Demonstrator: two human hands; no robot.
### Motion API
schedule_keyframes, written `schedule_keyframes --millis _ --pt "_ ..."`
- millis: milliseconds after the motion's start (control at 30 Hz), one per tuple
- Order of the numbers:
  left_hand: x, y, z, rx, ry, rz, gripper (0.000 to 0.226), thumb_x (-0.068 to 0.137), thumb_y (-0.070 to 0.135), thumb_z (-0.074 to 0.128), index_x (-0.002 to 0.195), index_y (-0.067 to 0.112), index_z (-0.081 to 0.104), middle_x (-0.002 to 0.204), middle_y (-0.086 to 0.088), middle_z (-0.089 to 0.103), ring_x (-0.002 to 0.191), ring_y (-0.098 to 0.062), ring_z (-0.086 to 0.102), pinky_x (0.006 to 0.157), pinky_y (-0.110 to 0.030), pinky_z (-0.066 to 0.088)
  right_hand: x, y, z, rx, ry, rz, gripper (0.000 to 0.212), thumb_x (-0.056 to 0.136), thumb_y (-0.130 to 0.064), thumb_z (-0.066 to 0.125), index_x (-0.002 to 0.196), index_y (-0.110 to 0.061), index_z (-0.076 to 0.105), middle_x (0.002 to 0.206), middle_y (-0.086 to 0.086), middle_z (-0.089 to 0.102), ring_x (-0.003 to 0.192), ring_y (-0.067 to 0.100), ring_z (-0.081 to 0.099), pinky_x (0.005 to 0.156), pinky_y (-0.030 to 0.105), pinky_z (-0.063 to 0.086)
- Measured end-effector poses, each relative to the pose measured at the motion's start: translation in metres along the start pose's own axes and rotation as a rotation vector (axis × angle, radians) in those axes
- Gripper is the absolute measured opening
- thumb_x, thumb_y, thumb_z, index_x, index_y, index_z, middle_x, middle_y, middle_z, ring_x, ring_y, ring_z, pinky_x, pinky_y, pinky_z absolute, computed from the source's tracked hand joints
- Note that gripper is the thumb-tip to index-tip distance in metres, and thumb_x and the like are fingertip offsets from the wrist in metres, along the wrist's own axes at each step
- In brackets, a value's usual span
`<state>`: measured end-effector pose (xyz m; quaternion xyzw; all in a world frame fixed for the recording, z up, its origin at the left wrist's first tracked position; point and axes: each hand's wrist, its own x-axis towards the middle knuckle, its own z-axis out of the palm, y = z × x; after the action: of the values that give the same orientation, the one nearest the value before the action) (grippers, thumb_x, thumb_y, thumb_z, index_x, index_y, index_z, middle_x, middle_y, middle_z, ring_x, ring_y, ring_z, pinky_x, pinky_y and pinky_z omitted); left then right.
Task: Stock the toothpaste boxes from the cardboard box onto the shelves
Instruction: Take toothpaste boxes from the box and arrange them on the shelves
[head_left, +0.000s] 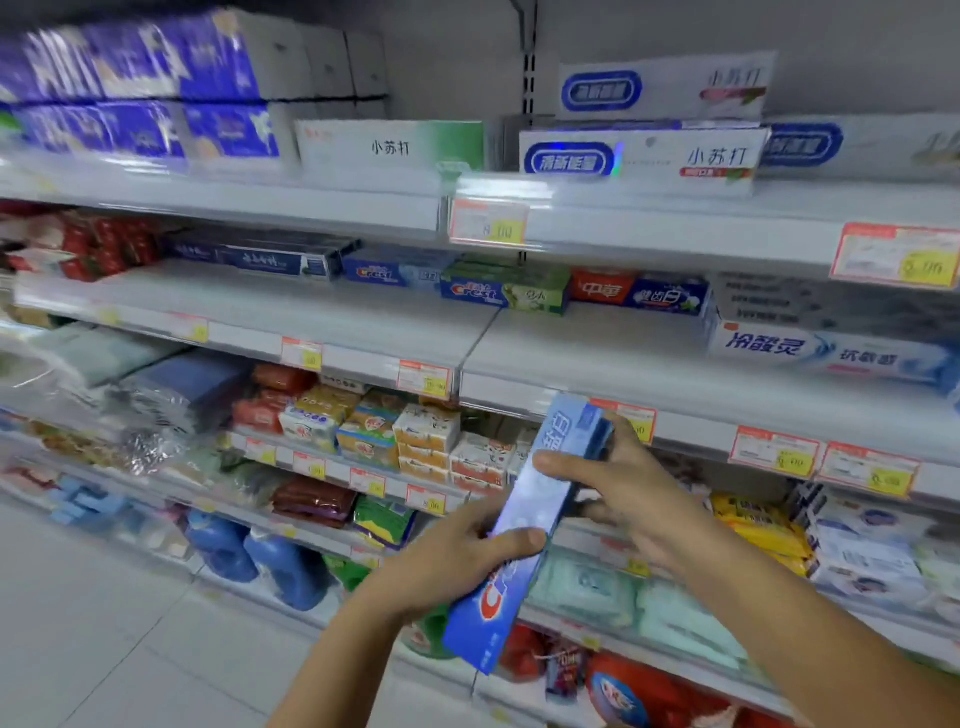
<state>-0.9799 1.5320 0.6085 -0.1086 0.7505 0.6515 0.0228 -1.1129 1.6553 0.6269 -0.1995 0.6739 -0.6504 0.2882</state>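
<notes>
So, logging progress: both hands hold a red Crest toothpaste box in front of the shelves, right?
Not quite: the head view shows the Crest toothpaste box is blue, not red. The left hand and right hand both hold it before the shelves.

1. Our left hand reaches up from the lower frame, bare forearm angled right, thumb pressed across and fingers curled in a firm grip.
2. Our right hand extends from the lower right, thumb forward, fingers wrapped closed, just above the left.
</notes>
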Motion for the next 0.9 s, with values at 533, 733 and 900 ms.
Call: schedule_keyframes --millis 533,733,900 --pt "0.048 0.026 -0.231 -0.638 0.561 0.062 0.029 0.092 0.021 0.058 0.095 -0.007 0.053 0.084 -0.019 0.064 0.063 -0.017 0.069 0.057 -0.022 0.057 0.156 -0.074 0.128 0.469 0.247 -0.030 0.019 0.084 -0.013 0.069 0.097 -0.008 0.057 0.079 0.012 0.065 0.060 0.017 0.064 0.050 0.025 0.056" --pt "0.076 0.030 -0.298 -0.305 0.748 0.106 0.015 0.096 0.017 0.053 0.104 0.004 0.053 0.094 -0.016 0.055 0.073 -0.017 0.059 0.055 -0.016 0.051 0.201 -0.076 0.146 0.085 0.094 -0.076 0.035 0.075 -0.017 0.077 0.105 -0.006 0.064 0.087 0.005 0.074 0.080 0.016 0.067 0.076 0.024 0.057" --pt "0.108 0.037 -0.340 -0.373 0.689 0.044 0.025 0.098 0.033 0.049 0.087 0.010 0.052 0.095 -0.014 0.064 0.086 -0.022 0.066 0.075 -0.030 0.058 0.229 -0.068 0.163 -0.363 0.090 -0.124 0.072 0.065 -0.030 0.085 0.130 -0.017 0.056 0.120 0.001 0.060 0.104 0.017 0.060 0.088 0.025 0.048"
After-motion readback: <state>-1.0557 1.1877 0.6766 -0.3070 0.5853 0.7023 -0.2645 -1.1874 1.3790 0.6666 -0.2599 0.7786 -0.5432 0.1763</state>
